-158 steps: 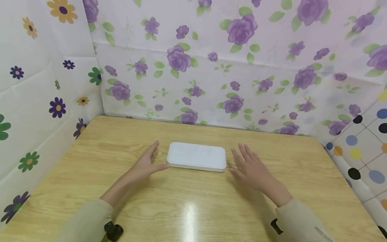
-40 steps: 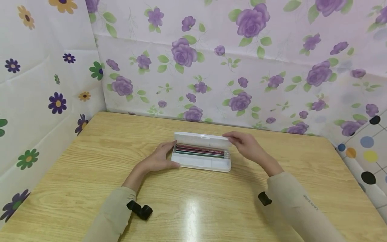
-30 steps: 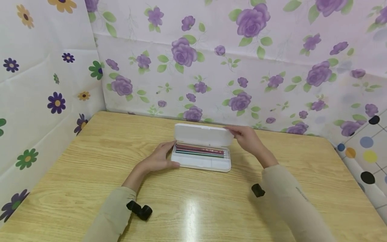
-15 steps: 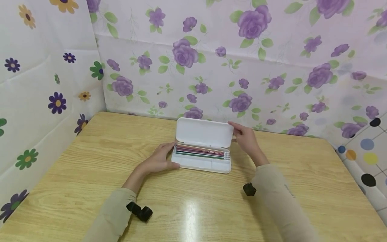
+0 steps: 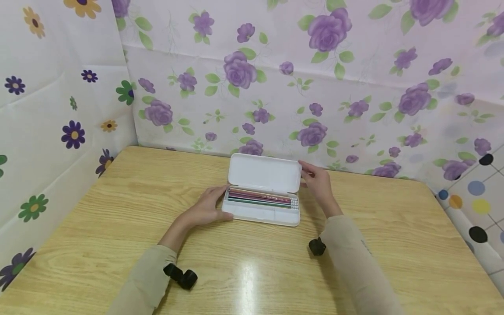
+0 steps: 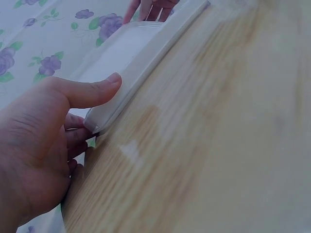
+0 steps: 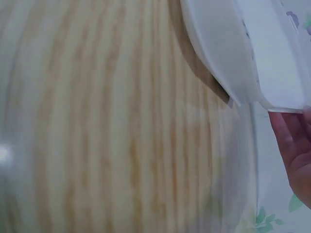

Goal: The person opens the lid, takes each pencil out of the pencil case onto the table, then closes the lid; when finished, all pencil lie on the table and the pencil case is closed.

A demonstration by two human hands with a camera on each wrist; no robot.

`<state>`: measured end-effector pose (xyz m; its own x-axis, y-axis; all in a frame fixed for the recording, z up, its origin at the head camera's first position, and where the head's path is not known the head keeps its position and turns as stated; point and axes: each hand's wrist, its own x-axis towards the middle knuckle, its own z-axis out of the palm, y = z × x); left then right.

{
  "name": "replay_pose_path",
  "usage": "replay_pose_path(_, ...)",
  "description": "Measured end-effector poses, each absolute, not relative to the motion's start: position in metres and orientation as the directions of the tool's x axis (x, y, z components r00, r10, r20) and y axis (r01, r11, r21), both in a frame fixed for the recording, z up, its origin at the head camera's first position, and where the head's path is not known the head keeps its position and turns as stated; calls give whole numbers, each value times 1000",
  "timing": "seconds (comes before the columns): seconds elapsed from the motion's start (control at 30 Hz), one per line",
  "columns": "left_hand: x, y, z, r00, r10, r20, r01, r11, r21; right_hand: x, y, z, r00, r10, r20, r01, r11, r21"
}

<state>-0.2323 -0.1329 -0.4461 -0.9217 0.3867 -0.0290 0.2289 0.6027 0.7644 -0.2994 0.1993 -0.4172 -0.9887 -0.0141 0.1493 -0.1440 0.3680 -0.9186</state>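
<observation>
A white pencil case (image 5: 252,213) lies on the wooden table with its lid (image 5: 264,173) swung up and leaning back. Several pencils (image 5: 257,197) with striped, coloured barrels lie side by side in the rear of its base; the front compartments look bare. My left hand (image 5: 205,207) grips the left end of the base. In the left wrist view its thumb (image 6: 95,93) lies along the front edge, with the fingers around the corner. My right hand (image 5: 320,184) holds the lid's right edge; in the right wrist view its fingers (image 7: 286,133) sit behind the lid.
The wooden table (image 5: 244,262) reaches a floral cloth (image 5: 189,113) close behind the raised lid. Another flower-print sheet (image 5: 51,144) hangs at the left, and a dotted cloth (image 5: 480,197) at the right. Black wrist devices hang below both sleeves.
Both hands have come from beside the closed case to take hold of it. The right hand has lifted the lid up and back, uncovering the pencils, while the left hand has stayed on the base.
</observation>
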Motion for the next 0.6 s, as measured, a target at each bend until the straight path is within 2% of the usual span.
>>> replay_pose_path(0.2, -233, -134, -447, -921, 388, -29, 228, 598, 768, -303, 205, -422, -995, -96, 30, -68, 425, -902)
replay_pose_path(0.43, -234, -134, -448, -921, 390, -17, 237, 593, 770, -308, 201, -431, -988, -101, -112, 69, 359, -931)
replay_pose_path(0.6, -233, -134, -447, -921, 389, -25, 229, 592, 773, -309, 196, -430, -985, -97, -146, 92, 420, -903)
